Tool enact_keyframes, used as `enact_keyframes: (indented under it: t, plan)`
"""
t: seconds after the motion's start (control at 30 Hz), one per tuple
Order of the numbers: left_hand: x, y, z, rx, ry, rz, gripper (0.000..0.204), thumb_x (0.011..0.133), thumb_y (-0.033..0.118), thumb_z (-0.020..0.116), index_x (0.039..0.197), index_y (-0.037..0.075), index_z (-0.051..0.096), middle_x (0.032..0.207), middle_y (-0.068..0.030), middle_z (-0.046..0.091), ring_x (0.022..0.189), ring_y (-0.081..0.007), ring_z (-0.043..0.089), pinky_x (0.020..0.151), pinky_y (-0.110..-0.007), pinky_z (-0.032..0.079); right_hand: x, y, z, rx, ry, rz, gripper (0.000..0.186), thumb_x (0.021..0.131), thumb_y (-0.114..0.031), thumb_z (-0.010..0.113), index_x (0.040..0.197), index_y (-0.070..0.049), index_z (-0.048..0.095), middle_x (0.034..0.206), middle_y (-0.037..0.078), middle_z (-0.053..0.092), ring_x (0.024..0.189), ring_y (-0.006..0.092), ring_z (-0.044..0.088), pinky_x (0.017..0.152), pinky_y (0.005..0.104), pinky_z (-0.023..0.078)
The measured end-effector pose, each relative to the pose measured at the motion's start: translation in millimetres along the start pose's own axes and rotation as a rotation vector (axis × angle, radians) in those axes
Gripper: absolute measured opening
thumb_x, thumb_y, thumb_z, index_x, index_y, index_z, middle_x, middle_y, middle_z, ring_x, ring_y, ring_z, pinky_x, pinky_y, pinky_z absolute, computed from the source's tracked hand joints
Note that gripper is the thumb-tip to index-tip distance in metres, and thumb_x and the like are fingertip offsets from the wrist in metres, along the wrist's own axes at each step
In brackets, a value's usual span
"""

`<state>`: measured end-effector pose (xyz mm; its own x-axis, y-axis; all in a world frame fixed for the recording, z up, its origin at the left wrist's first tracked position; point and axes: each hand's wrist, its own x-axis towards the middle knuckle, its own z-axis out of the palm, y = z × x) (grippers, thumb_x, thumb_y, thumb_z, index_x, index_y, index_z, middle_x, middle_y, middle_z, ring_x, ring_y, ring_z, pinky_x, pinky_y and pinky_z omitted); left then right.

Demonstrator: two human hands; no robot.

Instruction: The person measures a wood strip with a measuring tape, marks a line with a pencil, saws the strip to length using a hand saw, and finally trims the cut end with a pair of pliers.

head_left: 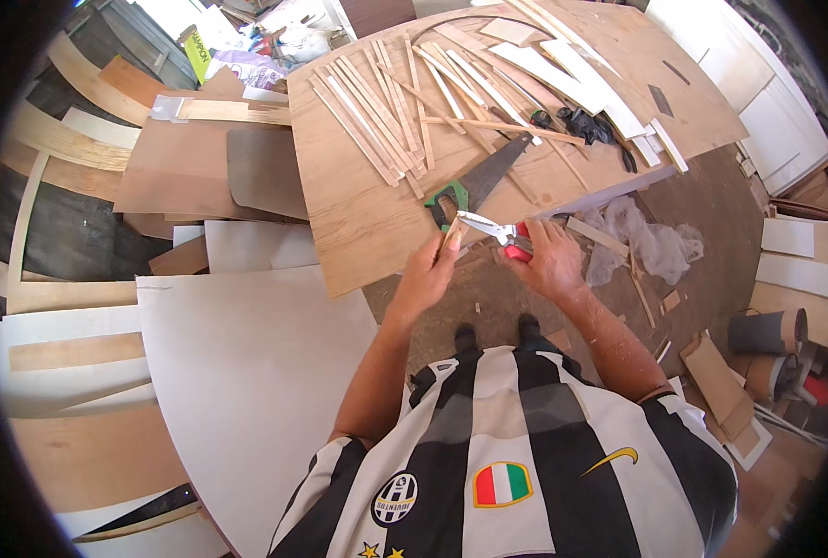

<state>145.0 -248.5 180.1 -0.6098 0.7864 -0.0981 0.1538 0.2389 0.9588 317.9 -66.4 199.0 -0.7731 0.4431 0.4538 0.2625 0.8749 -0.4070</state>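
My left hand (423,276) is closed on a short wooden strip (452,232), which points up and away from me. In my right hand (554,263) is a pair of shears with red handles (516,246) and silver blades (481,224). The blade tips reach left to the top of the strip; whether they touch it I cannot tell. Just beyond both hands, a handsaw with a green handle (447,202) and a dark blade (496,175) lies on the plywood tabletop (340,223).
Several thin wooden strips (363,121) lie across the tabletop, with white boards (563,79) and a black bag (588,126) farther right. Clear plastic sheeting (651,242) and wood scraps litter the floor at right. A large white panel (247,372) stands close on my left.
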Motion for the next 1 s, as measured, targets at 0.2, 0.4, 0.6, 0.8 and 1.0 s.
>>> enact_keyframes:
  t: [0.2, 0.4, 0.6, 0.8, 1.0]
  plan:
    - [13.4, 9.3, 37.0, 0.092, -0.004, 0.063, 0.044, 0.111, 0.042, 0.054, 0.094, 0.002, 0.056, 0.068, -0.0039, 0.049, 0.063, -0.0134, 0.046, 0.058, -0.035, 0.040, -12.7, 37.9, -10.5, 0.089, -0.081, 0.161, 0.050, 0.080, -0.037, 0.088, 0.110, -0.005, 0.064, 0.094, 0.015, 0.072, 0.089, 0.0368, 0.072, 0.076, 0.0453, 0.057]
    - [42.4, 21.7, 82.6, 0.016, -0.095, 0.041, 0.041, 0.111, 0.039, 0.055, 0.095, 0.002, 0.053, 0.070, -0.0037, 0.048, 0.065, -0.0153, 0.047, 0.060, -0.036, 0.041, -25.2, 79.5, -49.5, 0.193, -0.055, 0.307, 0.055, 0.082, -0.041, 0.086, 0.116, -0.004, 0.063, 0.105, 0.017, 0.071, 0.097, 0.0379, 0.070, 0.083, 0.0463, 0.056]
    - [56.8, 39.8, 130.2, 0.137, -0.147, 0.173, 0.043, 0.111, 0.041, 0.055, 0.094, 0.002, 0.053, 0.067, -0.0057, 0.046, 0.062, -0.0168, 0.046, 0.059, -0.037, 0.040, -44.2, 111.4, -75.1, 0.156, -0.076, 0.284, 0.059, 0.084, -0.045, 0.084, 0.120, -0.005, 0.062, 0.112, 0.016, 0.070, 0.104, 0.0386, 0.068, 0.087, 0.0493, 0.054]
    - [64.5, 66.9, 159.9, 0.200, -0.261, 0.124, 0.044, 0.111, 0.042, 0.055, 0.093, 0.001, 0.052, 0.067, -0.0084, 0.047, 0.063, -0.0176, 0.046, 0.060, -0.038, 0.041, -58.0, 128.0, -100.5, 0.002, -0.005, 0.277, 0.053, 0.083, -0.044, 0.085, 0.115, -0.008, 0.063, 0.108, 0.015, 0.070, 0.100, 0.0377, 0.069, 0.084, 0.0495, 0.054]
    - [77.7, 87.3, 192.9, 0.285, -0.302, 0.159, 0.047, 0.111, 0.043, 0.055, 0.090, 0.001, 0.051, 0.067, -0.0070, 0.046, 0.062, -0.0168, 0.045, 0.059, -0.037, 0.041, -75.4, 155.5, -100.4, 0.004, 0.058, 0.432, 0.049, 0.084, -0.043, 0.084, 0.108, -0.006, 0.062, 0.093, 0.015, 0.071, 0.085, 0.0410, 0.069, 0.074, 0.0490, 0.054]
